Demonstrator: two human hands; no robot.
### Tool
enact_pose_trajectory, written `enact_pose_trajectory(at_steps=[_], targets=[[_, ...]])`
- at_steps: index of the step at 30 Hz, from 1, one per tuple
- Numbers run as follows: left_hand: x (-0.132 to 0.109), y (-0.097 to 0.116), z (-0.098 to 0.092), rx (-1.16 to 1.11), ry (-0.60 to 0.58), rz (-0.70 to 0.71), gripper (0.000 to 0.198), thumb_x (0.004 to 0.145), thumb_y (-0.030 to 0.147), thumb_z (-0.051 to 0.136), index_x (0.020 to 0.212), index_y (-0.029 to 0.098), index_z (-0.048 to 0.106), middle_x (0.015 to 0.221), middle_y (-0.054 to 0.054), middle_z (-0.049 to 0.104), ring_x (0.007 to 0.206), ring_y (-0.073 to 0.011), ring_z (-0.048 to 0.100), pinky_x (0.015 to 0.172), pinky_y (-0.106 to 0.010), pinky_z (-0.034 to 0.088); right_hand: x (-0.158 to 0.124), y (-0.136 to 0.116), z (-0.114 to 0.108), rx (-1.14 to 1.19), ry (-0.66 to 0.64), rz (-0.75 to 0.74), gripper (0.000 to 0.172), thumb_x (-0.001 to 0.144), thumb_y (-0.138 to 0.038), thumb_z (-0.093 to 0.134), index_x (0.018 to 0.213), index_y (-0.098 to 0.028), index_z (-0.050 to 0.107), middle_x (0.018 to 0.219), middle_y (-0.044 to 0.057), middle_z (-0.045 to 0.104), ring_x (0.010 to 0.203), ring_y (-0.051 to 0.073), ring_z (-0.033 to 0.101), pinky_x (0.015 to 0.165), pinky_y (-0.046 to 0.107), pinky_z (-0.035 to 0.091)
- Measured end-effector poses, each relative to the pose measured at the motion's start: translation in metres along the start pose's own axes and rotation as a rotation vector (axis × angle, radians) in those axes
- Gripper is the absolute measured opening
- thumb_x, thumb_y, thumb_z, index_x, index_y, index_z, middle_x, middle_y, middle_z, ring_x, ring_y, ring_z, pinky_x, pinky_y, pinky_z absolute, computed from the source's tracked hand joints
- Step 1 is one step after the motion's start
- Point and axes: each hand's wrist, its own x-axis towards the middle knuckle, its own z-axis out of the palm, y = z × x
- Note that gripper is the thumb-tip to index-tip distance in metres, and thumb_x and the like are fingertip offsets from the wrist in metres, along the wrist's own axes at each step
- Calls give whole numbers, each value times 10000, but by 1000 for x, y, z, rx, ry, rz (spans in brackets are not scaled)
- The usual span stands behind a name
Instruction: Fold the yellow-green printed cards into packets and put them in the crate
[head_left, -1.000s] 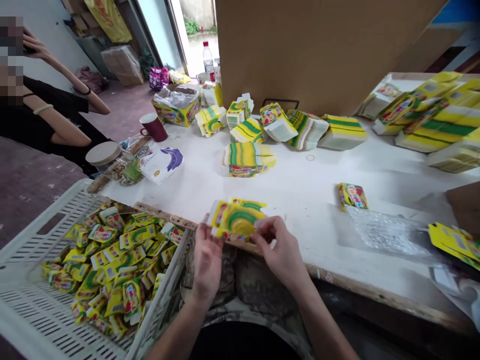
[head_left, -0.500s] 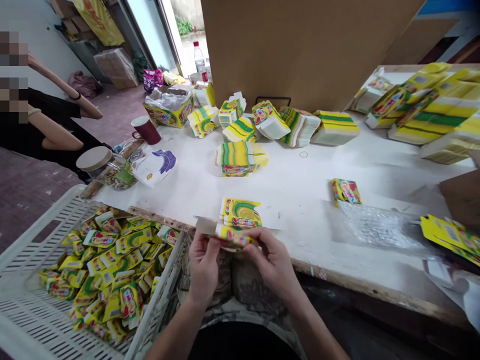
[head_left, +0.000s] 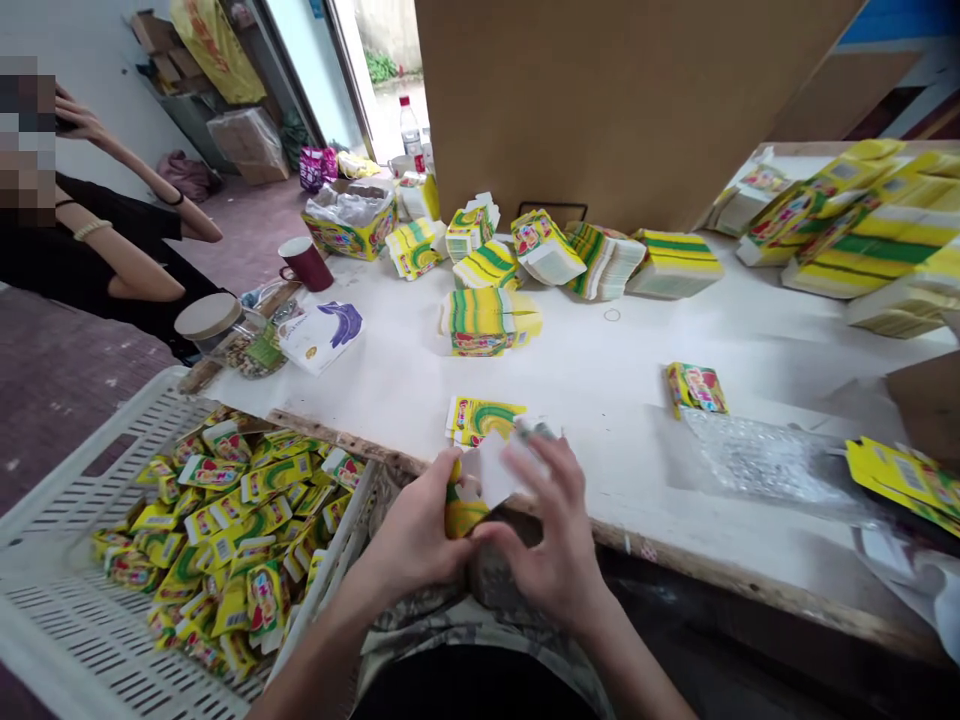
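One carton [head_left: 489, 476], just turned to show white, over near edge of worktop [head_left: 600, 370]: left hand [head_left: 416, 522] grips it; right hand [head_left: 551, 525] blurred, can't tell its grip. Folding probably underway.

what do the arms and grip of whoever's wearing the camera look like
Both forearms are bare, without sleeves, watch or bracelet showing. The left grip and right grip are ungloved; blur and overlap leave rings uncertain.
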Motion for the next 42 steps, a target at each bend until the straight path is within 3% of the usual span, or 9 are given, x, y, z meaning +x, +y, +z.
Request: enact_pose_trajectory(at_steps=[2, 8, 13, 18, 22, 26, 30, 36, 42], targets=[[0, -3, 17, 56, 94, -8, 647, 766, 300, 656, 1295, 193, 299, 1092, -118, 628, 964, -276, 627, 819, -401, 508, -5, 0, 7, 183, 43, 265, 666, 872, -316, 610, 1457, -243, 301, 1487, 117, 363, 1389, 283, 311, 1143, 498, 273], [-5, -10, 38, 110, 150, 273, 627, 715, 141, 617, 1236, 248, 286, 1150, -99, 563, 1027, -253, 601, 827, -361, 501, -8, 2, 20, 934, -262, 778, 429, 913, -406, 541, 1316, -258, 532, 1318, 69, 597, 1244, 254, 539, 1074, 445, 410], [-2, -14, 31, 55, 99, 127, 555, 714, 159, 608, 1162, 236, 290, 966, -48, 594, 832, -224, 626, 711, -339, 516, -9, 3, 20, 690, -296, 543, 688, 846, -548, 590, 1433, -242, 403, 1524, 103, 362, 1414, 292, 314, 1161, 486, 264], [2, -29, 34, 81, 238, 222, 618, 765, 169, 550, 1275, 185, 201, 1188, -174, 505, 1083, -277, 575, 868, -433, 504, -10, 1, 19, 384, -414, 224, 611, 944, -124, 396, 1502, -309, 231, 1557, 40, 304, 1424, 189, 305, 1165, 403, 288], [-1, -32, 29, 150, 337, 78, 606, 704, 171, 646, 1223, 196, 334, 1152, -128, 532, 1068, -269, 574, 880, -425, 500, -10, 12, 17, 270, -256, 217, 558, 949, -115, 400, 1459, -333, 342, 1520, 56, 373, 1371, 188, 404, 1133, 386, 351], [-10, -27, 13, 168, 313, 42, 517, 710, 279, 708, 1150, 195, 451, 1030, -75, 621, 943, -232, 623, 816, -360, 521, -12, 25, 15, 180, -387, 102, 449, 947, -226, 494, 1395, -244, 474, 1561, 141, 267, 1384, 263, 382, 1090, 406, 407], [-13, -18, 3, 202, 258, 5, 547, 689, 344, 735, 1145, 176, 484, 991, -69, 665, 887, -224, 656, 779, -333, 534, -6, 28, 5, 145, -474, 93, 310, 964, -258, 456, 1197, -183, 645, 1482, 186, 395, 1362, 272, 413, 1065, 423, 431], [-14, -13, 4, 214, 221, 53, 583, 670, 301, 744, 1170, 194, 463, 1022, -57, 681, 900, -216, 672, 779, -306, 542, 8, 21, -14, 188, -620, 105, 239, 928, -262, 537, 1127, -206, 658, 1432, 153, 447, 1333, 248, 440, 1091, 414, 395], [-15, -19, 7, 263, 323, 150, 578, 700, 333, 724, 1194, 194, 457, 1054, -89, 678, 935, -248, 671, 797, -341, 554, 0, 15, -1, 199, -548, 165, 236, 928, -221, 507, 1144, -205, 602, 1501, 156, 345, 1413, 263, 315, 1121, 464, 342]])
